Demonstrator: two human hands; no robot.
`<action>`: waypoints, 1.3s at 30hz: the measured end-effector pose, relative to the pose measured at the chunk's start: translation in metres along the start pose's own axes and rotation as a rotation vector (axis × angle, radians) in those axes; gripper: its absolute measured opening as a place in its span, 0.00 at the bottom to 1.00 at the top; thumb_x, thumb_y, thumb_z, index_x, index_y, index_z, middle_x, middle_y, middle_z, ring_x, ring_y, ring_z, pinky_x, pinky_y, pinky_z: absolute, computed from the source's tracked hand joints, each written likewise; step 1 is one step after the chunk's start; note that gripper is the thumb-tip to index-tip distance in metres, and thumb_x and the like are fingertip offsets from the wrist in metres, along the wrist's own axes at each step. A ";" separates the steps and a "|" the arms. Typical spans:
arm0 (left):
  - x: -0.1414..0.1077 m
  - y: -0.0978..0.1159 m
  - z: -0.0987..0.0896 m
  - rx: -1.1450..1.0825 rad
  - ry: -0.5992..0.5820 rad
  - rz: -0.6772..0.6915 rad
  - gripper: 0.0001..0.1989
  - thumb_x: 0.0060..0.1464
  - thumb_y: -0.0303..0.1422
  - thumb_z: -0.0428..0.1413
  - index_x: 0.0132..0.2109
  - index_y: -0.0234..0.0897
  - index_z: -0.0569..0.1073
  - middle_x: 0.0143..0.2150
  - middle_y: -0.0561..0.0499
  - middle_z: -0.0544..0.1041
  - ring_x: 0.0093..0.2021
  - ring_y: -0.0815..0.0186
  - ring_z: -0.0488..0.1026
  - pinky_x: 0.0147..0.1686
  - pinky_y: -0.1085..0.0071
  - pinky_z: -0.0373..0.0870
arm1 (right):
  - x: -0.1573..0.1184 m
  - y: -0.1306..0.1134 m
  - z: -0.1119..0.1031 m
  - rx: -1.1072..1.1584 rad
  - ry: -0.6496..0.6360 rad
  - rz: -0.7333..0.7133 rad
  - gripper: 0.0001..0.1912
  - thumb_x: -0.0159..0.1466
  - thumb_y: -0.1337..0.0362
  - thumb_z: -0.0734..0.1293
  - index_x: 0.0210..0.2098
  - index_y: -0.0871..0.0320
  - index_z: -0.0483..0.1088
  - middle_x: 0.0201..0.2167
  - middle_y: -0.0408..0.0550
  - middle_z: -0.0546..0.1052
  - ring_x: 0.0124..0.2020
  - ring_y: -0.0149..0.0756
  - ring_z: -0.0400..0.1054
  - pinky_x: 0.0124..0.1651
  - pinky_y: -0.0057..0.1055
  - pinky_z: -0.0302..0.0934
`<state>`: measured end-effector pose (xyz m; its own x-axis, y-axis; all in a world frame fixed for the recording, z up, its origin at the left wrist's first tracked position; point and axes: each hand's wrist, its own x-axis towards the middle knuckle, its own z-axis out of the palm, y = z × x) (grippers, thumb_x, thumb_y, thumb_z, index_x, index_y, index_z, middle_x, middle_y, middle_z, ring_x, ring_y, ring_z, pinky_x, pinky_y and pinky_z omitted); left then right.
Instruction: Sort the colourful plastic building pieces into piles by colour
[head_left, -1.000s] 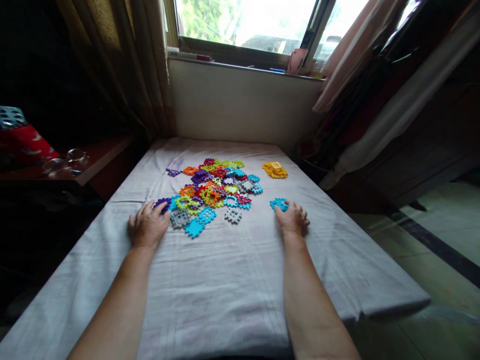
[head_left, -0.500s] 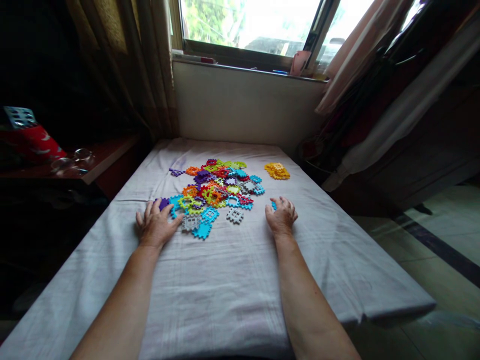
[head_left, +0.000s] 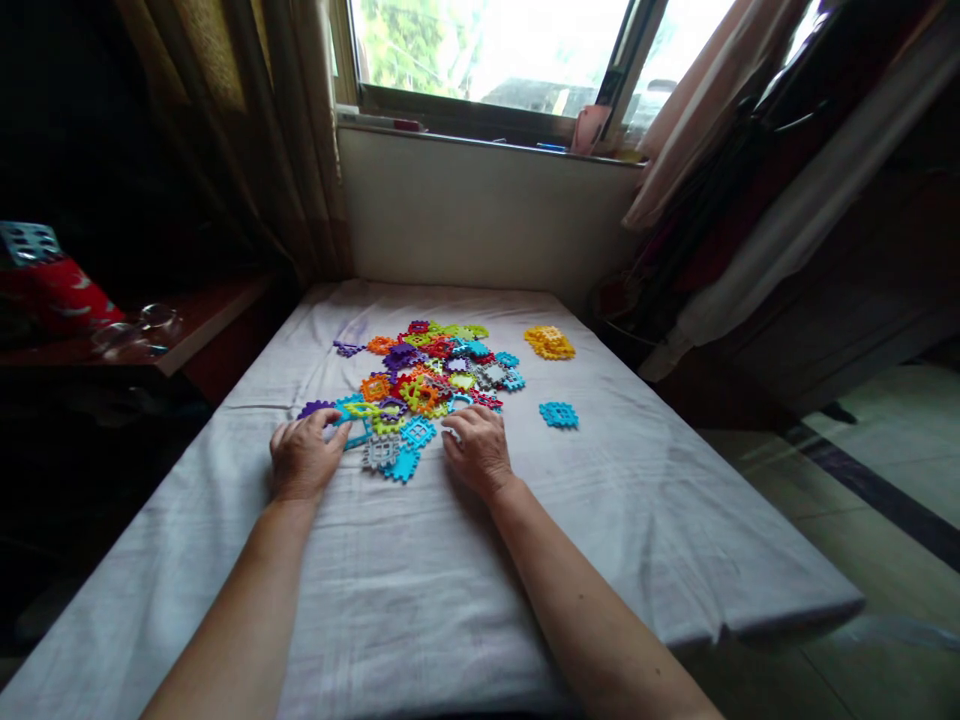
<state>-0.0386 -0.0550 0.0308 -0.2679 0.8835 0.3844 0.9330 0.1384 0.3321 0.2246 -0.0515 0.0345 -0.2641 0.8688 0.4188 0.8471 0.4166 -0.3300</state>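
Observation:
Toothed plastic tiles in many colours lie in a loose pile [head_left: 427,380] on the cloth-covered table. At the pile's near left edge, my left hand [head_left: 309,452] has its thumb and fingers closed on a light-blue square frame tile [head_left: 358,432]; a purple tile [head_left: 315,408] lies just behind that hand. My right hand [head_left: 480,447] is at the near right edge, fingers curled over a grey tile [head_left: 453,432] that it mostly hides. Between the hands lie another grey tile [head_left: 382,452] and a solid blue tile [head_left: 403,465].
A separate blue tile [head_left: 559,415] lies to the right, with a stack of yellow tiles [head_left: 550,342] behind it. Glasses [head_left: 142,330] and a red container [head_left: 64,295] stand on a side table at left. Clothes [head_left: 757,220] hang at right.
My right hand has let go of a blue tile at the right and moved left to the grey tile. The left hand's fingers have drawn in on the blue frame tile, which sits slightly nearer.

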 end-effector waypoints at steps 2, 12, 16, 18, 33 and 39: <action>0.001 -0.001 -0.002 -0.038 0.006 -0.034 0.13 0.55 0.40 0.54 0.44 0.41 0.78 0.40 0.47 0.82 0.44 0.56 0.77 0.52 0.61 0.66 | 0.002 -0.011 0.003 -0.018 -0.070 -0.055 0.11 0.65 0.62 0.66 0.46 0.50 0.77 0.49 0.45 0.79 0.56 0.43 0.64 0.58 0.40 0.52; 0.008 -0.005 -0.016 -0.337 -0.016 -0.380 0.16 0.51 0.43 0.53 0.42 0.42 0.78 0.32 0.50 0.81 0.35 0.60 0.77 0.32 0.69 0.67 | 0.000 -0.012 0.010 -0.071 -0.128 -0.112 0.07 0.66 0.58 0.68 0.41 0.53 0.75 0.49 0.46 0.79 0.55 0.42 0.65 0.55 0.39 0.53; 0.007 -0.004 -0.018 -0.275 0.015 -0.369 0.15 0.51 0.43 0.52 0.40 0.42 0.78 0.32 0.50 0.80 0.33 0.60 0.76 0.31 0.68 0.65 | 0.001 -0.005 0.010 -0.019 0.033 -0.126 0.07 0.69 0.61 0.65 0.40 0.54 0.74 0.49 0.47 0.79 0.56 0.39 0.64 0.58 0.36 0.51; 0.007 -0.003 -0.017 -0.249 -0.005 -0.354 0.15 0.52 0.43 0.52 0.40 0.42 0.79 0.33 0.49 0.81 0.33 0.60 0.75 0.32 0.68 0.65 | 0.002 0.005 0.004 0.001 0.133 -0.072 0.08 0.69 0.61 0.63 0.39 0.54 0.74 0.49 0.47 0.79 0.57 0.38 0.64 0.59 0.35 0.50; 0.003 -0.004 -0.008 -0.158 -0.009 -0.248 0.15 0.56 0.42 0.52 0.42 0.43 0.79 0.34 0.49 0.81 0.36 0.59 0.76 0.31 0.69 0.65 | -0.025 0.120 -0.048 -0.269 0.323 0.768 0.10 0.64 0.60 0.64 0.35 0.56 0.77 0.46 0.56 0.78 0.52 0.50 0.63 0.50 0.44 0.54; 0.003 -0.002 -0.010 -0.150 -0.003 -0.256 0.15 0.56 0.43 0.52 0.42 0.43 0.79 0.33 0.49 0.81 0.34 0.59 0.76 0.30 0.69 0.64 | -0.012 0.089 -0.038 -0.192 0.308 0.577 0.09 0.65 0.64 0.64 0.39 0.56 0.77 0.51 0.53 0.77 0.54 0.48 0.64 0.54 0.43 0.53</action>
<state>-0.0440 -0.0567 0.0395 -0.4886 0.8298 0.2694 0.7893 0.2888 0.5419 0.3204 -0.0355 0.0323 0.3740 0.8101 0.4516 0.8872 -0.1704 -0.4288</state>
